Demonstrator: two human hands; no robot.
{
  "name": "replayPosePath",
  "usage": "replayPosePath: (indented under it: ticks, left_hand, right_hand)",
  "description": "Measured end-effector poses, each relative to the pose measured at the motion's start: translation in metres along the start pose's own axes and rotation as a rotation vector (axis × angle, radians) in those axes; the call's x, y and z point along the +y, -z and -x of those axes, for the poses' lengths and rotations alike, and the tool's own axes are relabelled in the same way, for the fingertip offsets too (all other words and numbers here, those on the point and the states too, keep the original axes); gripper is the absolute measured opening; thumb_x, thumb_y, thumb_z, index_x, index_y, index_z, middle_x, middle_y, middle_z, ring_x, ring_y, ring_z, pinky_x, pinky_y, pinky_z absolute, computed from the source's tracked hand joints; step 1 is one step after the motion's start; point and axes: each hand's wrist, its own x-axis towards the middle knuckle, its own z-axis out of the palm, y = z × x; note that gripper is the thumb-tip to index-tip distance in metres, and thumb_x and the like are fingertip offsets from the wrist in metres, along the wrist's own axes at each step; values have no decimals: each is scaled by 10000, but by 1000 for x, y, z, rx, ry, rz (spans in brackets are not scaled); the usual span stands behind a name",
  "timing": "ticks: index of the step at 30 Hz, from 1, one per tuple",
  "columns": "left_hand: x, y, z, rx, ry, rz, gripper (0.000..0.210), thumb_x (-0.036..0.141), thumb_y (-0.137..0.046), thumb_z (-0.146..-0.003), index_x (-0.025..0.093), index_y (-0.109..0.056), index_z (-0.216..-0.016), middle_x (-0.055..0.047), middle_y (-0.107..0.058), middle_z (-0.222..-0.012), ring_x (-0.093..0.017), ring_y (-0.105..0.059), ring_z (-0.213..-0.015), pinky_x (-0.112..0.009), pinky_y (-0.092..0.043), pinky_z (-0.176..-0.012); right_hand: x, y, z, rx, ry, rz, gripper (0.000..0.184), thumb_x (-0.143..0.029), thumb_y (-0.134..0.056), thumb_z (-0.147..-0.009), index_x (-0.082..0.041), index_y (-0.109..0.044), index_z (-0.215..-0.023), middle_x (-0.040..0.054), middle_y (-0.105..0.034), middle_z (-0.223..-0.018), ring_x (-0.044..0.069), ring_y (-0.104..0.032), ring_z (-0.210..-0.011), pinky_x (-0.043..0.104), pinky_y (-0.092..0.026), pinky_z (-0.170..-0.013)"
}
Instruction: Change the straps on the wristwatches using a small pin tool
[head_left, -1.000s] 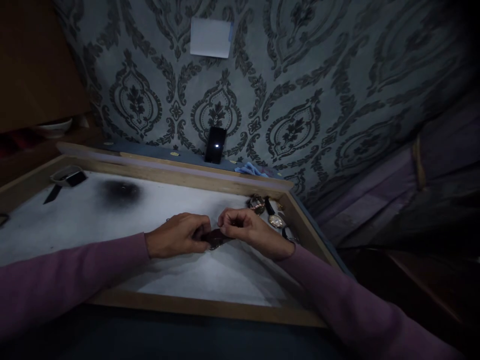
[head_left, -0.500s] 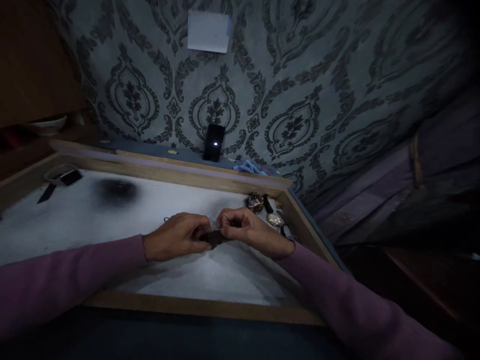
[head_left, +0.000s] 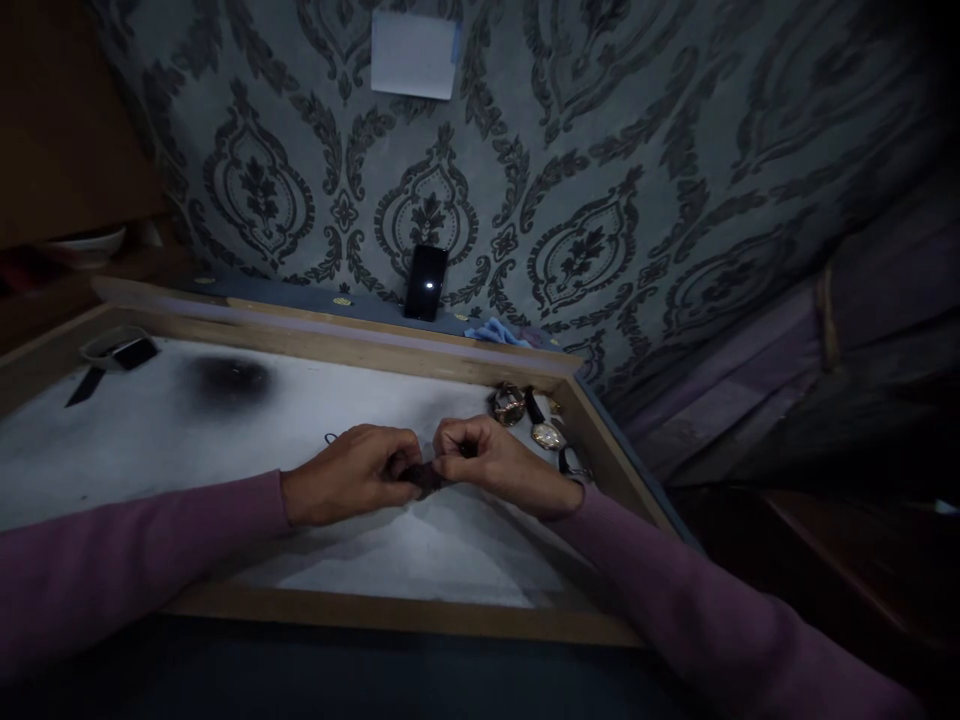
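"What's in the wooden tray (head_left: 405,612)?"

"With the hands as clock centre, several watches at two o'clock, including a gold-rimmed watch (head_left: 548,436). At ten, a dark rectangular item (head_left: 136,353) with a pale loop."

"And the hands?"

"The left hand (head_left: 349,474) has its fingers pinching a dark strap-like thing (head_left: 427,482) at centre; the right hand (head_left: 506,465) grasps its two-o'clock end."

"What is it exactly?"

"Hard to tell: dim, mostly covered. The tray's nine-o'clock end is cut off."
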Motion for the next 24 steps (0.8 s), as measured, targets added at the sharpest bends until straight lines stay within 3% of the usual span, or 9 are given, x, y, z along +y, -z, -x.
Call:
replayPosePath:
  ticks: [13,24]
  left_hand:
    - [1,-2,4,21,-75,-148,129,216,-639,-790,175,-537,-723,68,-489,-634,-91,-427,-569,-226,-280,-566]
    - [3,0,4,26,-85,-139,137,204,-653,-798,175,-535,-734,71,-489,-635,-93,-441,-585,-221,-285,-573]
  right_hand:
    - [-3,-4,3,-30,15,63,314,-233,-643,-691,-189,-388,-513,-52,-396,-582,93,-349,-571,247,-275,-536]
    - [-5,-5,5,-46,36,37,463,-481,-741,-722,-182,-426,-562,-61,-384,-575,90,-335,-570,244,-260,-534]
